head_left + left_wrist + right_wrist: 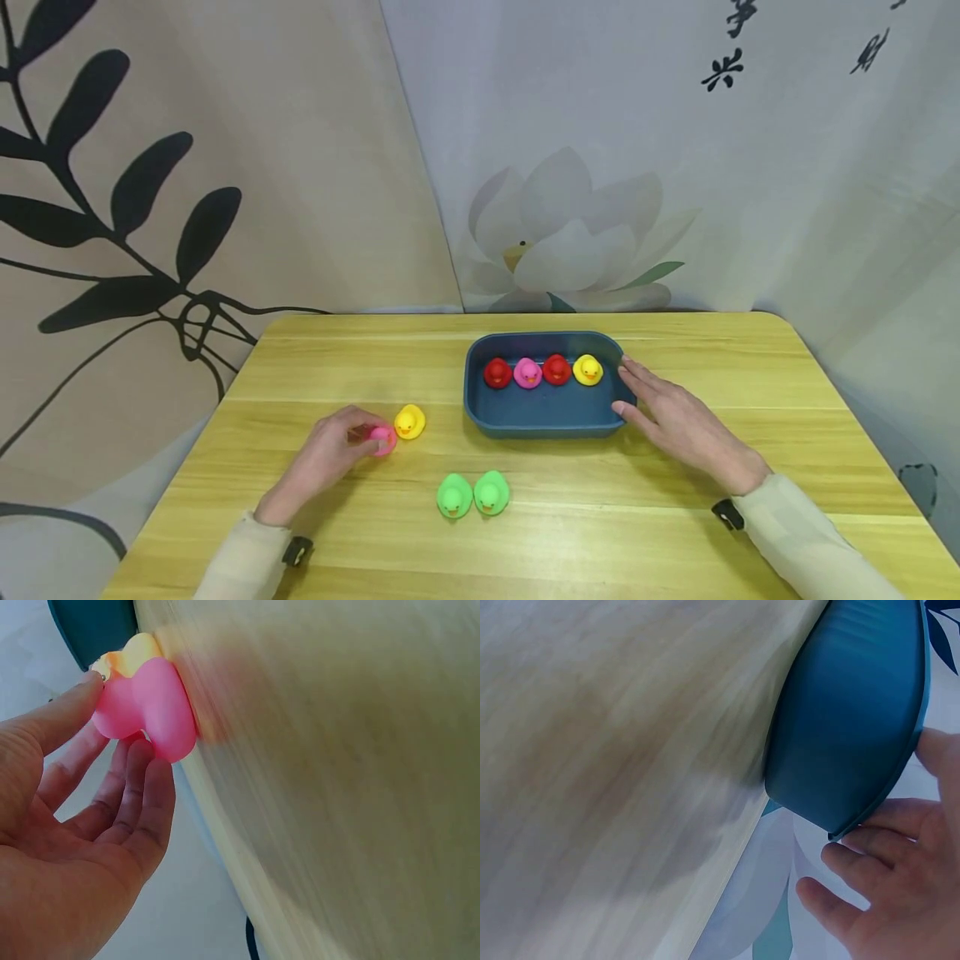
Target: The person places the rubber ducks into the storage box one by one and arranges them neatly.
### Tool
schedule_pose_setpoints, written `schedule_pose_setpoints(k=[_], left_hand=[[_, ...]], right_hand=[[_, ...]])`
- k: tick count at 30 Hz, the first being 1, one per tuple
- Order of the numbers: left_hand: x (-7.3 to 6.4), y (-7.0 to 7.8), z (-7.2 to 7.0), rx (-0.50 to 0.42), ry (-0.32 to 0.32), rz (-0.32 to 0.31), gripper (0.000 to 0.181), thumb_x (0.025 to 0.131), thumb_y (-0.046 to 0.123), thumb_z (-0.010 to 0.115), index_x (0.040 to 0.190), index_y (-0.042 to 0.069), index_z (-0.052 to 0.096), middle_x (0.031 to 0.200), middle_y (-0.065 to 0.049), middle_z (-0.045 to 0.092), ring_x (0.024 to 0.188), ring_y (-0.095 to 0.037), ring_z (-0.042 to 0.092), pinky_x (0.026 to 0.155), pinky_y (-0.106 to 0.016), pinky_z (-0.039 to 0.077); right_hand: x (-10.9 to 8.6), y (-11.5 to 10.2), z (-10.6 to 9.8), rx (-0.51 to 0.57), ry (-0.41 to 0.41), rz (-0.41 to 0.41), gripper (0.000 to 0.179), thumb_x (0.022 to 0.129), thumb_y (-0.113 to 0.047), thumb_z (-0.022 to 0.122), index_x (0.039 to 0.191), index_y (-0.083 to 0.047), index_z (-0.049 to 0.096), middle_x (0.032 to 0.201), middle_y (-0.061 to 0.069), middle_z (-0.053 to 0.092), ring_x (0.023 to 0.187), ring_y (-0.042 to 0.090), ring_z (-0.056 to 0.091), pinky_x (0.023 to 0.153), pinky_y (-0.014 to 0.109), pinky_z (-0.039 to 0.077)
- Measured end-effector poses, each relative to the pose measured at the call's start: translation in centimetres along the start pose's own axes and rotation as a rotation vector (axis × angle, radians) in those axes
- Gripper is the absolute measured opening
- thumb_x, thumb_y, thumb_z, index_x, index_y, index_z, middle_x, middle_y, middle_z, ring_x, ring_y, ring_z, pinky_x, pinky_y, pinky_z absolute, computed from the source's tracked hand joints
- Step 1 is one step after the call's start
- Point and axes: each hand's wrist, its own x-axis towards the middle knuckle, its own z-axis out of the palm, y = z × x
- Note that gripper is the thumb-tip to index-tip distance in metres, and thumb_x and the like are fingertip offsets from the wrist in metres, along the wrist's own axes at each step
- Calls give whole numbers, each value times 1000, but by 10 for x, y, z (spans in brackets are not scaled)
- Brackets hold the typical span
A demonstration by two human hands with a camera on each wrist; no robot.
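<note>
In the head view my left hand (327, 454) pinches a pink rubber duck (385, 440) at the left of the table. The left wrist view has the thumb on one side of the duck (163, 712) and the fingers curled under the other. Just beyond it sits a yellow rubber duck (410, 422). My right hand (690, 429) rests against the right end of a dark blue tray (547, 432). Its fairly straight fingers and thumb touch the tray's rim, as the right wrist view confirms. A row inside the tray holds two red ducks, a pink duck (528, 373) and a yellow duck (588, 370).
Two green rubber ducks (472, 495) stand side by side on the wooden table (600, 533), between the hands and nearer the front. Behind the table hangs a printed cloth (300, 167) with leaves and a flower.
</note>
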Motion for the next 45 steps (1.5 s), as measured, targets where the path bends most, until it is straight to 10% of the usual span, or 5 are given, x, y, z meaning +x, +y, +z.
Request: schedule_pose_setpoints(k=[31, 45], left_hand=[[3, 57, -10, -19, 196, 231, 27, 86, 1, 83, 112, 8, 77, 113, -1, 75, 103, -22, 71, 88, -49, 61], [25, 86, -5, -67, 143, 239, 25, 91, 12, 82, 115, 13, 77, 117, 2, 73, 107, -21, 69, 90, -47, 59]], right_hand=[[1, -1, 1, 23, -1, 32, 68, 108, -42, 55, 155, 5, 40, 167, 21, 29, 146, 45, 38, 115, 62, 36], [0, -1, 2, 35, -15, 49, 70, 108, -45, 53, 156, 4, 39, 167, 20, 28, 147, 45, 37, 116, 62, 35]])
